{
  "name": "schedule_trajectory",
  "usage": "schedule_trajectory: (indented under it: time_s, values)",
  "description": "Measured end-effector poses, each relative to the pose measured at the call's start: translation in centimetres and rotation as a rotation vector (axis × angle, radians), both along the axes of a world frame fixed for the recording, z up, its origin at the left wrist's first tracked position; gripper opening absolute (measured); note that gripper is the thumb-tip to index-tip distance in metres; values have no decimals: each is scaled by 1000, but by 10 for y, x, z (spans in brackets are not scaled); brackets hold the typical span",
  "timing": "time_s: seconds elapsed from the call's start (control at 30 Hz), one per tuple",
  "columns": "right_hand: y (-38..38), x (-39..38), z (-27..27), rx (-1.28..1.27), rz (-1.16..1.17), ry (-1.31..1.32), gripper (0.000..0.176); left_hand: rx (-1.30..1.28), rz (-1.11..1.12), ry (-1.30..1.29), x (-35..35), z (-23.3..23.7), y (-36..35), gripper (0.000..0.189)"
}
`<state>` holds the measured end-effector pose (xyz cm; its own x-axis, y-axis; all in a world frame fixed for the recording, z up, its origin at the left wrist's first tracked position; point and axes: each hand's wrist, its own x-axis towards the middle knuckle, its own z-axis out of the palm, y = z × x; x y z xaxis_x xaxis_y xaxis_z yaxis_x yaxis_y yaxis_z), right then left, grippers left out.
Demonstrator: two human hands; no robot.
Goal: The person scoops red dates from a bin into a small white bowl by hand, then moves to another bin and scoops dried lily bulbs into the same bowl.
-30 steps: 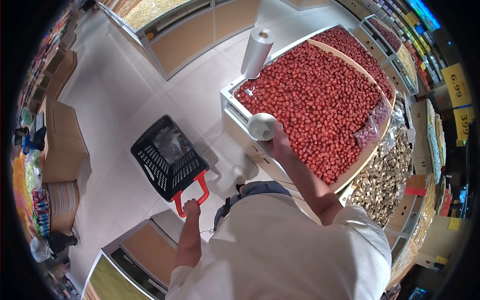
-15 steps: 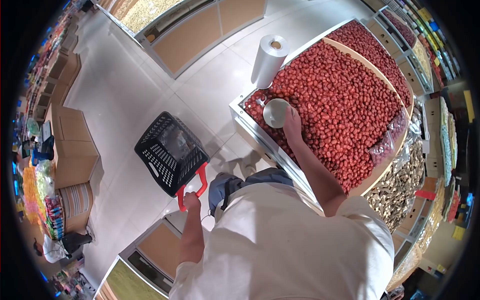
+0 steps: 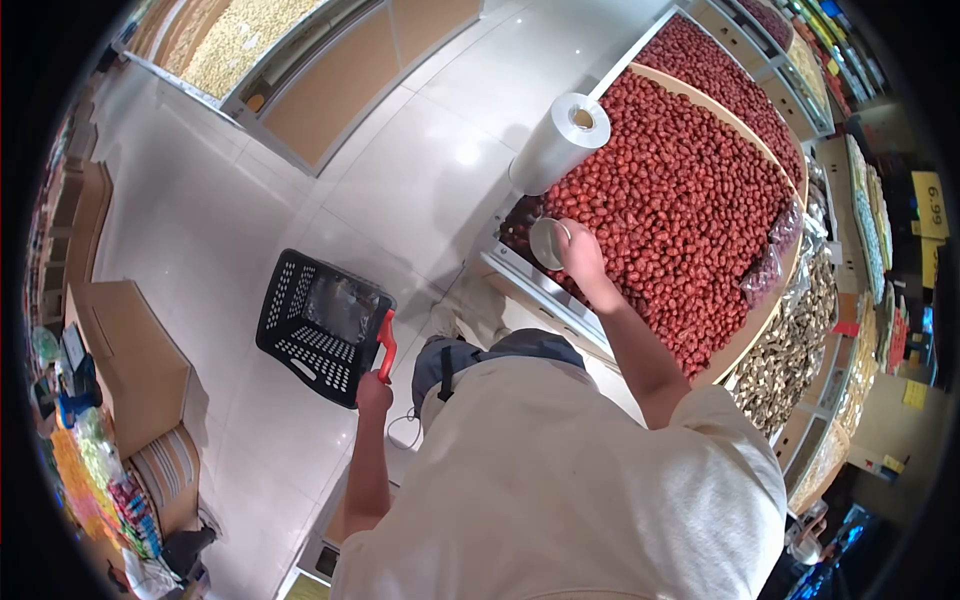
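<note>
Right hand (image 3: 583, 250): fingers clamped on the white round plastic scoop (image 3: 548, 243). We can't tell whether it's loaded. The scoop sits at the near-left corner of the bin, just over the edge. Directly under and beyond the grip is the heap of small red dried dates (image 3: 690, 190). Just past the scoop stands the upright roll of clear plastic bags (image 3: 560, 145); it's close, and we can't tell if it touches.

Left hand (image 3: 373, 392): closed round the red handle (image 3: 386, 345) of the black perforated plastic basket (image 3: 320, 325), well left of the scoop and down at the pale tiled floor (image 3: 400, 180). There's a clear bag (image 3: 340, 305) inside.

Risks, our read:
- The scoop is at the bin edge, so any tilt sends dates onto the floor.
- A wrist swing could clip the roll.
- The basket is well apart, so anything loose dropped near the scoop misses it.
</note>
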<state>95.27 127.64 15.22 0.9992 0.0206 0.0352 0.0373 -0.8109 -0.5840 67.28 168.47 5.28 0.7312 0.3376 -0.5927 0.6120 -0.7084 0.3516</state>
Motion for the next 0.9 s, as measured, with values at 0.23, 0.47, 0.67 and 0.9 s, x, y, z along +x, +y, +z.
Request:
schedule_trajectory:
  time_s: [0.23,0.47,0.67,0.9]
  values:
    - [10,-11,19,-214,-112,168,30,-52,-169,36,23,23,31,7]
    - [-2,-10,10,-279,-132,184,27,-73,-132,78,29,26,41,13]
    - [-5,4,12,-322,-83,122,25,-101,-102,141,36,46,19,19]
    - [0,10,6,-271,0,101,18,-103,-229,238,54,74,6,36]
